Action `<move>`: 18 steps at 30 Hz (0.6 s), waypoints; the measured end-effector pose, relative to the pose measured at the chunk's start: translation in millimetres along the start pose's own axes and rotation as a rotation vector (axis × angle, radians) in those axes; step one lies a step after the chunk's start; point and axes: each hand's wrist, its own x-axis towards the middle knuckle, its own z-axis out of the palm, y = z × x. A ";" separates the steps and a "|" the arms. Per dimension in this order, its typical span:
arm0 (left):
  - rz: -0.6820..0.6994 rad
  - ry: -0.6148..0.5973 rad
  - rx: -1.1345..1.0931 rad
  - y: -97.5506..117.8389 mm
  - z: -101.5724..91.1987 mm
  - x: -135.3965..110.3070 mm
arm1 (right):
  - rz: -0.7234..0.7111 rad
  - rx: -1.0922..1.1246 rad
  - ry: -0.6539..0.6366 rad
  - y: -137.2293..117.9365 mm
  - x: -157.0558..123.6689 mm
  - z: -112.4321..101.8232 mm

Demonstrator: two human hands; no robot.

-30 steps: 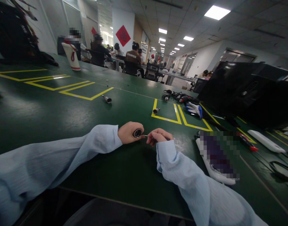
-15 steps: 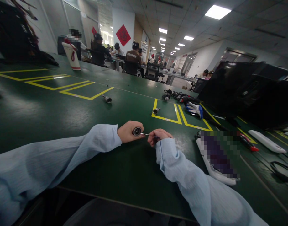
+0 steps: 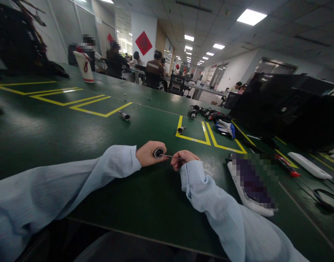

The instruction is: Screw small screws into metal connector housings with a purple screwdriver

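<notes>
The left hand (image 3: 148, 153) is curled tight around a small round metal part (image 3: 158, 153), low over the green table (image 3: 74, 134). The right hand (image 3: 183, 159) pinches a thin metal tool (image 3: 170, 156), and its tip pokes into the open end of the part. Two more small metal parts (image 3: 124, 115) lie farther back on the table, well apart from the hands.

On table (image 3: 74, 138): connector (image 3: 158, 153), 12 o'clock; fitting (image 3: 124, 115), 11 o'clock; gloves (image 3: 225, 127), 1 o'clock; cup (image 3: 85, 67) behind fitting; case (image 3: 281, 109), 2 o'clock.
</notes>
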 end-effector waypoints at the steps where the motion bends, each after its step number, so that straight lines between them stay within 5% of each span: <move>1: -0.005 0.005 -0.014 0.0 0.0 0.1 | -0.005 0.017 -0.001 0.0 0.5 0.0; 6: -0.012 -0.028 -0.088 -1.1 0.5 -0.1 | -0.112 -0.045 0.016 -0.3 -4.5 5.7; 18: 0.024 -0.098 -0.049 -4.8 3.0 -2.4 | -0.633 -0.683 0.016 0.9 -19.4 9.8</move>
